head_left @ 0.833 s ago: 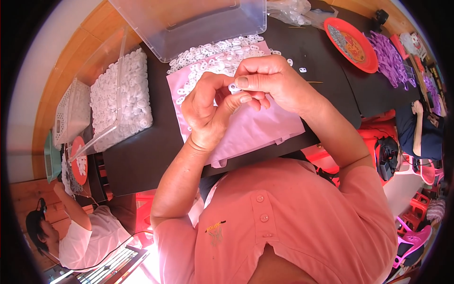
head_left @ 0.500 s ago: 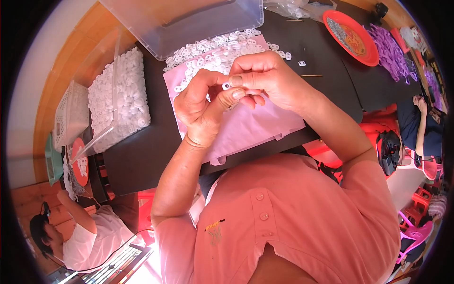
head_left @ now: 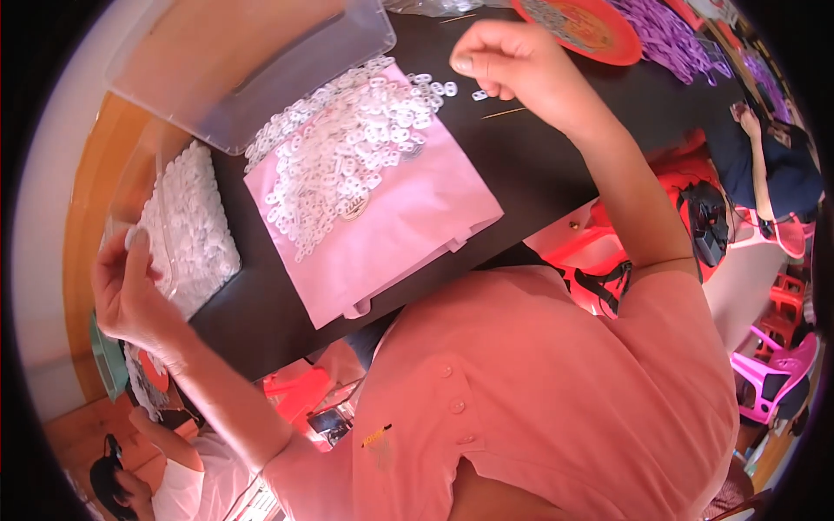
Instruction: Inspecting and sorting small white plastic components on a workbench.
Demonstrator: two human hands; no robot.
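Note:
My left hand (head_left: 135, 291) is raised at the far left, over the clear box packed with white pieces (head_left: 204, 234). A small white plastic piece (head_left: 133, 237) is pinched between its thumb and finger. My right hand (head_left: 512, 65) hovers at the back right, beside the orange-red plate (head_left: 627, 54) with small grey metal parts on it. Its thumb and fingers are pressed together; what they hold, if anything, is too small to make out. Between the hands, a heap of small white two-holed plastic pieces (head_left: 347, 148) lies on a flat pink bag (head_left: 417, 217).
A clear plastic tub (head_left: 261, 69) stands behind the heap. A thin stick (head_left: 506, 113) and a loose white piece (head_left: 479, 95) lie on the dark table (head_left: 556, 174). Purple straps (head_left: 682, 48) are piled at the back right. Another person (head_left: 187, 473) sits at lower left.
My hands were together over the pink bag, holding a small white piece. They have parted: the left has gone to the box at left, the right toward the plate. The view has shifted.

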